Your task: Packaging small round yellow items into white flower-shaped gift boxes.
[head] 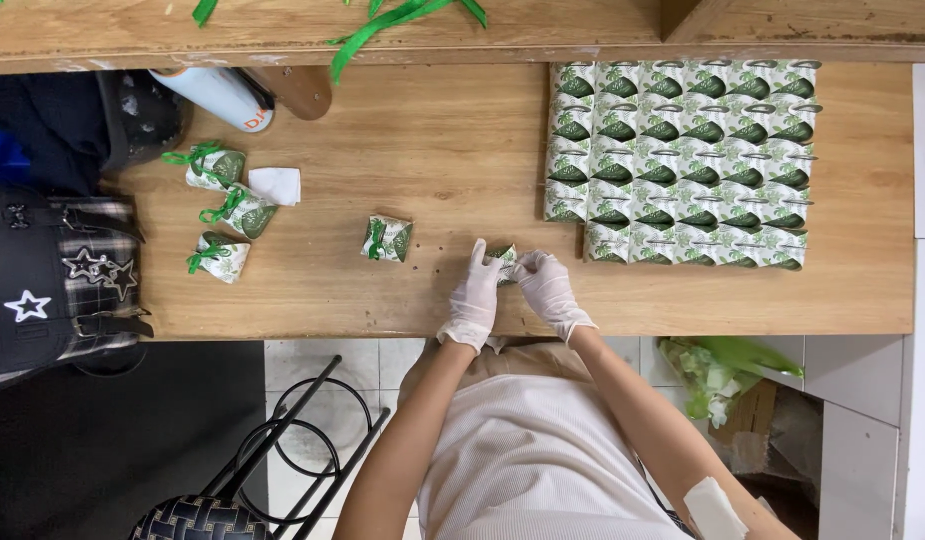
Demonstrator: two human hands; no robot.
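The small green-and-white packet [503, 260] is largely covered by the gloved left hand [474, 297] and right hand [548, 287]; its shape and closure cannot be told. The person's forearms and torso run off the lower edge. The green ribbon [382, 25] on the upper shelf and the black bag [52, 280] at left are cut by the frame. The leaf print on the stacked flat sheets [682, 160] is too small to resolve. The white cylinder [214, 95] passes under the shelf.
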